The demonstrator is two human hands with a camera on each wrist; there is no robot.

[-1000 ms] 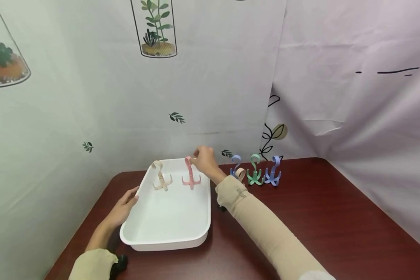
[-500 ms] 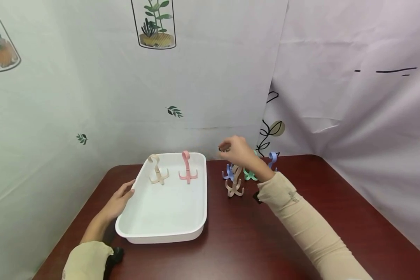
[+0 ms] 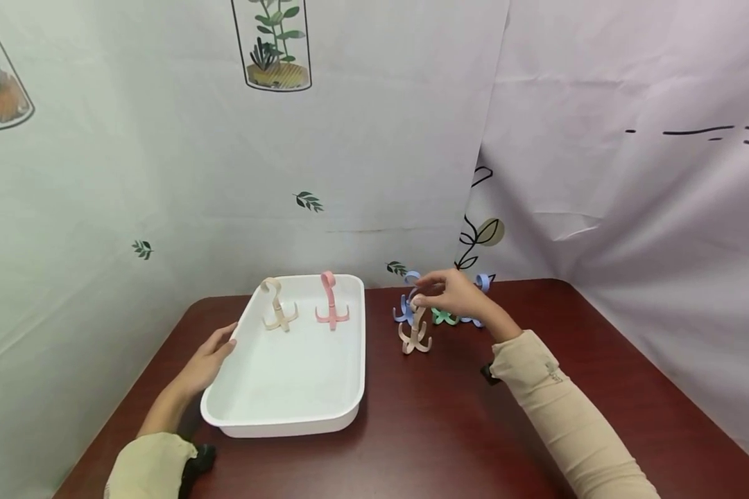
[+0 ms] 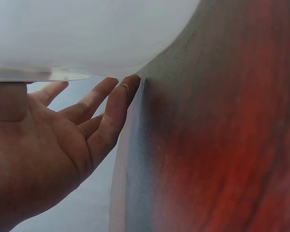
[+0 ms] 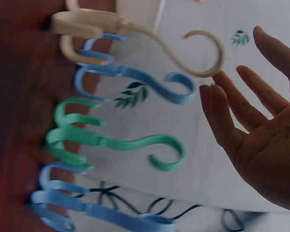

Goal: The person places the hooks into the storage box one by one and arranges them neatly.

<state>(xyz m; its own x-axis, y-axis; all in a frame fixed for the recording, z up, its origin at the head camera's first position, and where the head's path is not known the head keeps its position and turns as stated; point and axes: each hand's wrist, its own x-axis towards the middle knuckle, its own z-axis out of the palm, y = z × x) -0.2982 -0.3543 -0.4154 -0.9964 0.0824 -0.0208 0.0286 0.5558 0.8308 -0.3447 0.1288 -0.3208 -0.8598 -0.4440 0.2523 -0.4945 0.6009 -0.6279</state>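
While our right hand (image 3: 452, 294) hovers open-fingered, beige hook (image 3: 415, 333) stands upright, clawed; blue hook (image 3: 404, 308), green hook (image 5: 106, 141) crowd behind; left hand (image 3: 209, 357) flat against tray (image 3: 287, 388).

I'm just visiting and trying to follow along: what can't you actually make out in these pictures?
- Green hook: in the head view, mostly hidden behind the right hand.
- Whether the fingertips touch the beige hook: no view settles it.
- White tray: the left wrist view shows only its blurred underside beside the left hand.
- Lower blue hook: cut off by the right wrist view's bottom edge.
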